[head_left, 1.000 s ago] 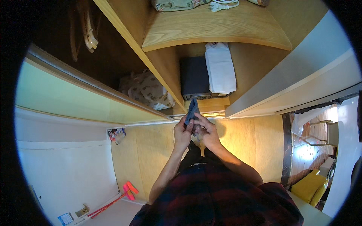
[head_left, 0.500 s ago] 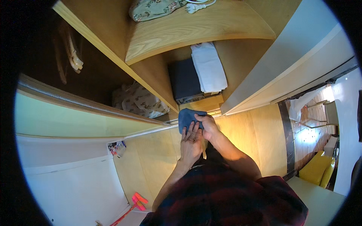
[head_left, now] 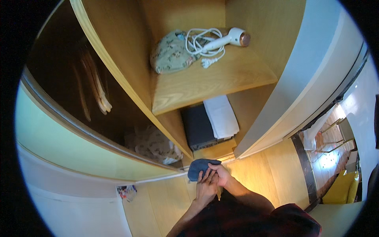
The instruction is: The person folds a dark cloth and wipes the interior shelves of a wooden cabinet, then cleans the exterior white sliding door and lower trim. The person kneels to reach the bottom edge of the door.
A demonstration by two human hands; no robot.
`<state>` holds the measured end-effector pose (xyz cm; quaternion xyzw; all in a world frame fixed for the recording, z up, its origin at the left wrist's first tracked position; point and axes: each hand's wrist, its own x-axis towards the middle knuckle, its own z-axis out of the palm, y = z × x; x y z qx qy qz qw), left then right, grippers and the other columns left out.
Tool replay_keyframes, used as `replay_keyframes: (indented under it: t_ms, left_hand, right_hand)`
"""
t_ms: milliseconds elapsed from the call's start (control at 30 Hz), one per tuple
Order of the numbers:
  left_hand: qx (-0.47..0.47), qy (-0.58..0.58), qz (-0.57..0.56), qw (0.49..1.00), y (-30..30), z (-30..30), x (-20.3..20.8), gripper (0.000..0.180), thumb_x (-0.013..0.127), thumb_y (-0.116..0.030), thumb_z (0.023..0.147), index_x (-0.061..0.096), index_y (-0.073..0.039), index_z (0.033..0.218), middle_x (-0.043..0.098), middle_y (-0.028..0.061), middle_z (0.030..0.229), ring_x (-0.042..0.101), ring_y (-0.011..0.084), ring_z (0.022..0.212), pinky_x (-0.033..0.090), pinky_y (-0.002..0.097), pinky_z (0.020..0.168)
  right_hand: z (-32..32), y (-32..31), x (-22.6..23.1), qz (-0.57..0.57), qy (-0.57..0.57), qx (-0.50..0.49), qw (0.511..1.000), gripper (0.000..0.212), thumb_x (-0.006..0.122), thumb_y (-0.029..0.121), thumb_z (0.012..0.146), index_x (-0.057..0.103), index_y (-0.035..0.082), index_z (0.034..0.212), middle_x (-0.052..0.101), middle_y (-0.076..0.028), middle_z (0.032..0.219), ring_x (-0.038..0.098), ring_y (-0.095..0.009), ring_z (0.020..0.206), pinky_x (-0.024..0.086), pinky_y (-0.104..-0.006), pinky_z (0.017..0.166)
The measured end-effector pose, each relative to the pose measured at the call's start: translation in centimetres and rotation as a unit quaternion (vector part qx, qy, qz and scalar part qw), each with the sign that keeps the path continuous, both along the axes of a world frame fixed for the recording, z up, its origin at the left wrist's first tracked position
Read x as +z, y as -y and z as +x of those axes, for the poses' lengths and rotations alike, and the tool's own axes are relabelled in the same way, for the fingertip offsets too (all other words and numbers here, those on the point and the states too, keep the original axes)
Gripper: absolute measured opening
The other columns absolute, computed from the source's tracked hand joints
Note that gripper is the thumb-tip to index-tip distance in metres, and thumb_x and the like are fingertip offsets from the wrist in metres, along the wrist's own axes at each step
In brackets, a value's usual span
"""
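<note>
So, here we are at the foot of an open wooden cabinet (head_left: 150,106), and all the action sits with a blue-grey cloth piece (head_left: 198,168) held up just in front of its base, above the floor (head_left: 260,173). It's a flat, rounded shape, the long axis running mostly side to side, its right end tipped slightly away from the body.

The right hand (head_left: 222,175) has that right end, thumb laid over the top, fabric pinched. The left hand (head_left: 207,189) comes in from below, fingers stretched onto the near edge; its thumb is out of sight, so whether it grips or merely presses, I can't tell. Both hands touch, then, neither one nearer, and the bare stretch of cloth lies ahead and to the left of them, toward the cabinet.

Beyond it, in the low compartment, a white folded stack (head_left: 222,117) rests on a black box (head_left: 196,126). Up on the shelf (head_left: 221,82), a white hair dryer (head_left: 237,36) with a coppery end lies beside a floral pouch (head_left: 169,55), its cord looped between.

And the lettering? Pale marks run along the box's front edge, too small to make out. A colourful packet (head_left: 127,192) on the floor at left looks printed, also unreadable from here. On the cloth itself, no label shows.
</note>
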<state>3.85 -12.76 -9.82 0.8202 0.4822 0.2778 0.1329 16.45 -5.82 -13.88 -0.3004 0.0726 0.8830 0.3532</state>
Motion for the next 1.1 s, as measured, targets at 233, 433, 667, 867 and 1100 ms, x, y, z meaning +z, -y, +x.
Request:
replay_keyframes:
  t_ms: [233,433,667,867,1100]
  left_hand:
    - [0.004,0.112,0.107,0.988,-1.0,-3.2,6.9,0.053,0.075,-0.02,0.087,0.058,0.001,0.133,0.053,0.0228,0.145,0.046,0.0392,0.14,0.033,0.0581,0.113]
    - [0.026,0.166,0.14,0.976,-3.5,-5.3,12.2,0.048,0.074,-0.013,0.087,0.057,0.004,0.128,0.056,0.0258,0.14,0.053,0.0435,0.132,0.041,0.0538,0.108]
    - [0.052,0.182,0.175,0.966,-6.6,-7.4,17.0,0.032,0.071,-0.009,0.089,0.064,0.009,0.115,0.059,0.0249,0.137,0.055,0.0414,0.131,0.043,0.0475,0.108]
    - [0.062,0.227,0.263,0.936,-10.3,-8.0,21.6,0.028,0.065,-0.006,0.093,0.063,0.01,0.116,0.064,0.0241,0.13,0.061,0.0392,0.124,0.047,0.0445,0.104]
    - [0.091,0.229,0.24,0.939,-19.1,-4.4,25.0,0.032,0.059,-0.016,0.1,0.065,0.008,0.121,0.066,0.0243,0.127,0.065,0.037,0.118,0.048,0.0412,0.102]
  right_hand:
    - [2.6,-3.4,17.2,0.316,0.322,-0.312,0.836,0.029,0.069,0.019,0.097,0.065,0.004,0.121,0.068,-0.004,0.109,0.065,-0.016,0.095,0.054,-0.0321,0.083]
    - [3.1,-10.7,29.1,0.611,0.732,-0.201,0.225,0.05,0.064,0.011,0.091,0.056,0.002,0.139,0.048,-0.025,0.15,0.042,-0.04,0.141,0.034,-0.0454,0.116]
    - [-4.0,-15.7,28.1,0.565,0.82,0.038,0.086,0.064,0.049,0.051,0.099,0.055,0.004,0.142,0.042,-0.023,0.155,0.032,-0.049,0.144,0.023,-0.0578,0.119]
    - [-10.0,-18.4,29.4,0.634,0.747,0.147,0.132,0.064,0.038,0.056,0.102,0.049,0.014,0.149,0.039,-0.013,0.159,0.029,-0.043,0.147,0.016,-0.0573,0.12]
    - [-5.8,-22.1,24.6,0.683,0.725,0.048,0.079,0.056,0.045,0.05,0.1,0.053,0.019,0.146,0.04,-0.008,0.159,0.033,-0.041,0.145,0.018,-0.055,0.121]
